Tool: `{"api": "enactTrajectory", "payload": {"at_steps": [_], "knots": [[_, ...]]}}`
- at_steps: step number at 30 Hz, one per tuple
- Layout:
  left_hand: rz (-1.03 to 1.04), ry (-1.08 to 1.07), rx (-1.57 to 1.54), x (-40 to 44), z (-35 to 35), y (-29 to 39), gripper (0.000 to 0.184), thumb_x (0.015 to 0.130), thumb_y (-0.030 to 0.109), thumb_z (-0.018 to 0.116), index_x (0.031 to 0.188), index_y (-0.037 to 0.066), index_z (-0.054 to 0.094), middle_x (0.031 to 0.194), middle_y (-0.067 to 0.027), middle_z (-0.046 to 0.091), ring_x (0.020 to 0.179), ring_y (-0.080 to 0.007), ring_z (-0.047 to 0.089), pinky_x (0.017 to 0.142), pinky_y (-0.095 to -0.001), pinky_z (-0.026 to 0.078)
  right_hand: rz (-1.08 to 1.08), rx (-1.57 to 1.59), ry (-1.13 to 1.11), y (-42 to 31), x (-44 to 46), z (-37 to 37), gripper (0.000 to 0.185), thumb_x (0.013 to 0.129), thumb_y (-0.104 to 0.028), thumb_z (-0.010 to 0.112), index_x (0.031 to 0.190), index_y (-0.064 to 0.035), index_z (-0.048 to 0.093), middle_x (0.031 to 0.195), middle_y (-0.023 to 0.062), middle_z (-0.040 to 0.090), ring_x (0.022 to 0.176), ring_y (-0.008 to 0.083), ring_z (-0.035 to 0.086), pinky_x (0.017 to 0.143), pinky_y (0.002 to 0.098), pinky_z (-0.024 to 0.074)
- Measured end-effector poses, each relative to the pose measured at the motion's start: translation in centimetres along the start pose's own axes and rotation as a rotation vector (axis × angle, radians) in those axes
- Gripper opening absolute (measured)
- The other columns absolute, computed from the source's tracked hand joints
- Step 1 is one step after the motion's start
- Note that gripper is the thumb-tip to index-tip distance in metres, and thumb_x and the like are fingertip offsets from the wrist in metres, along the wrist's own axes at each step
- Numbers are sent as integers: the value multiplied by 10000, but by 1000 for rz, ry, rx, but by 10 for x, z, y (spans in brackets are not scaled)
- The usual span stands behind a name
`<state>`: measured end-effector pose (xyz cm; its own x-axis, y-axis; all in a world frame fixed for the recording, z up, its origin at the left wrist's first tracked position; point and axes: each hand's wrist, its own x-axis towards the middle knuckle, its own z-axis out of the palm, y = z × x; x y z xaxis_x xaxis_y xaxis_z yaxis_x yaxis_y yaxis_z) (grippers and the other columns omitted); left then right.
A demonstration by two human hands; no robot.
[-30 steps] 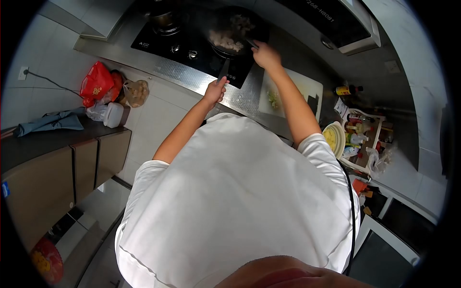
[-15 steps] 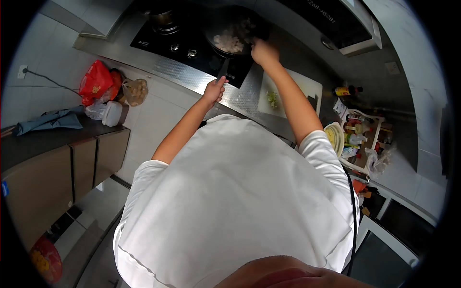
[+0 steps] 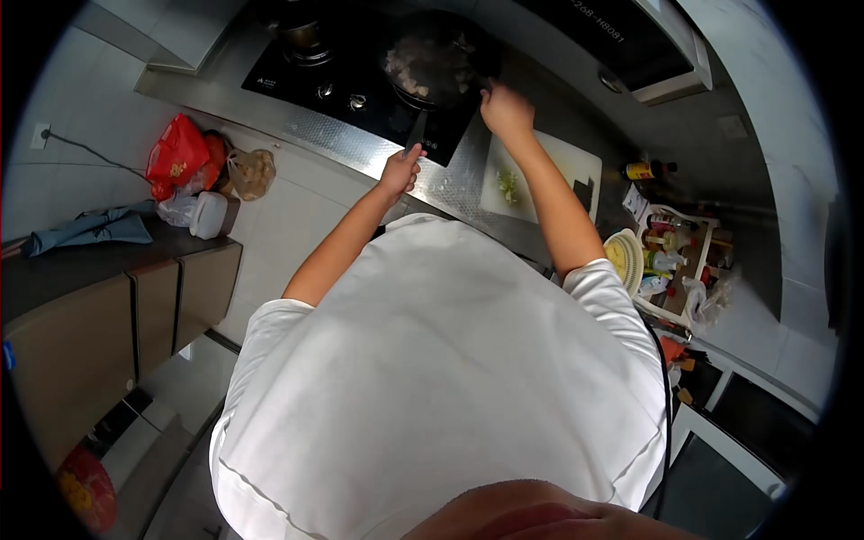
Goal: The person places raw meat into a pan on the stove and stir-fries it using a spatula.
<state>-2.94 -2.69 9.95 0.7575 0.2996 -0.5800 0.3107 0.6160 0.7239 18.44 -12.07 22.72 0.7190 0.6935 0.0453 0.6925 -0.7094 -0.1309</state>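
Gripping the pan handle, left fingers.

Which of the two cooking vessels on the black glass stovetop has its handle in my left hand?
The wide, round, dark pan containing pale food pieces: your left hand grips its dark handle. The smaller, brownish metal pot to its left is untouched.

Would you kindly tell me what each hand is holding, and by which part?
The left hand grips the pan by its handle. The right hand holds what looks like a utensil, by its end.
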Motion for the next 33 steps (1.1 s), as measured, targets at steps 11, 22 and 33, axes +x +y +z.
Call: {"api": "enactTrajectory", "payload": {"at_steps": [11,22,33], "knots": [[6,-5,4,0,0,2,374,1005,467,537,1087,105,585,617,71,377,432,-39,263,374,-221,201,-79,93,-58,32,-4,2,405,934,-310,577,1330,-228,598,1043,140,706,938,339,682,766,439,553],[0,-16,-20,1,-2,-2,363,994,445,567,1058,90,600,622,53,421,430,-46,316,372,-223,230,-22,44,7,16,5,11,374,931,-340,577,1269,-189,638,1017,144,713,893,351,689,744,456,560],[-10,7,-5,1,-3,1,362,990,451,571,1056,96,603,627,56,425,441,-46,316,384,-219,243,-152,111,4,1,28,24,308,931,-278,570,1225,-198,612,988,158,706,887,375,686,759,496,562]]}}
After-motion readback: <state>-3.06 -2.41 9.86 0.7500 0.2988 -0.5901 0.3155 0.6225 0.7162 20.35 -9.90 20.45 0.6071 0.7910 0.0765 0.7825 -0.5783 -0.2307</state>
